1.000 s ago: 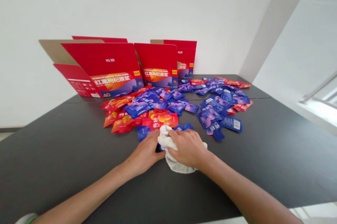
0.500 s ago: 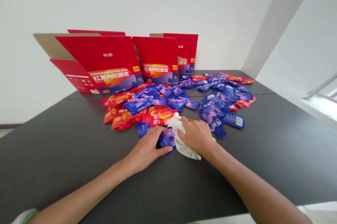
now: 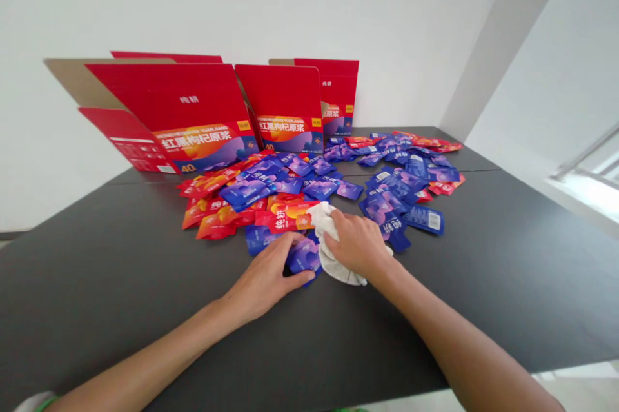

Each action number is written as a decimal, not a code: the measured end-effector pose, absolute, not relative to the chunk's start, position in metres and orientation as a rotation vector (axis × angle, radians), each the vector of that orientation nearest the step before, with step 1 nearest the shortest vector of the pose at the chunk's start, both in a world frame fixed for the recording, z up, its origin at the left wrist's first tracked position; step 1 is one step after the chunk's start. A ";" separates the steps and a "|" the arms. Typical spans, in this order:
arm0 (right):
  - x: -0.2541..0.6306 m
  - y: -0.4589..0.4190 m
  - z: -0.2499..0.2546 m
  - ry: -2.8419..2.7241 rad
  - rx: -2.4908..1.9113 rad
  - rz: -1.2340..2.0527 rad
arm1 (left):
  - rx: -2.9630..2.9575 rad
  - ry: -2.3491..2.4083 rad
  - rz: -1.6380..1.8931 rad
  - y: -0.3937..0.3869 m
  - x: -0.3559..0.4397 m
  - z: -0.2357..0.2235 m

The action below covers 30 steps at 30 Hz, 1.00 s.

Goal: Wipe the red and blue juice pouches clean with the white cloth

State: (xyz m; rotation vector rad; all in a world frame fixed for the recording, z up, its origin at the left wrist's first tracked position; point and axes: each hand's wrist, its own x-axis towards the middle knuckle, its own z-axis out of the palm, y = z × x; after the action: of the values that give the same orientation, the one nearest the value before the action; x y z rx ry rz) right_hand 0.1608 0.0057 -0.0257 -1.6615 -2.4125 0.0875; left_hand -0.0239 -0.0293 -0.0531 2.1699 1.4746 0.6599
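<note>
My left hand [image 3: 269, 276] lies on a blue sachet [image 3: 304, 255] and pins it flat against the dark table [image 3: 120, 257], fingers curled over its near edge. My right hand [image 3: 356, 243] grips a crumpled white cloth [image 3: 325, 225] and presses it down on the sachet's right side. Just beyond both hands lies a heap of red-orange sachets [image 3: 285, 217] and blue sachets [image 3: 251, 191].
Three open red cartons [image 3: 193, 112] stand along the white wall at the back. A second spread of blue and red sachets [image 3: 411, 173] covers the table's back right. The table's right edge drops off toward a bright window area.
The cloth and my right hand have moved away from me and to the right, off the sachet's middle. My left hand has slid forward and now shows the blue sachet under its fingers.
</note>
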 end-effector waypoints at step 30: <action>0.160 0.006 -0.028 -2.299 -1.737 0.099 | 2.139 1.478 0.613 -0.034 -0.017 -0.055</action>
State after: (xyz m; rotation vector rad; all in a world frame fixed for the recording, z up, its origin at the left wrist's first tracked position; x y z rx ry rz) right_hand 0.1600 0.0058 -0.0282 -1.7370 -2.2989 0.0992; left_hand -0.0175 -0.0337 -0.0547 2.1389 1.4784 0.6129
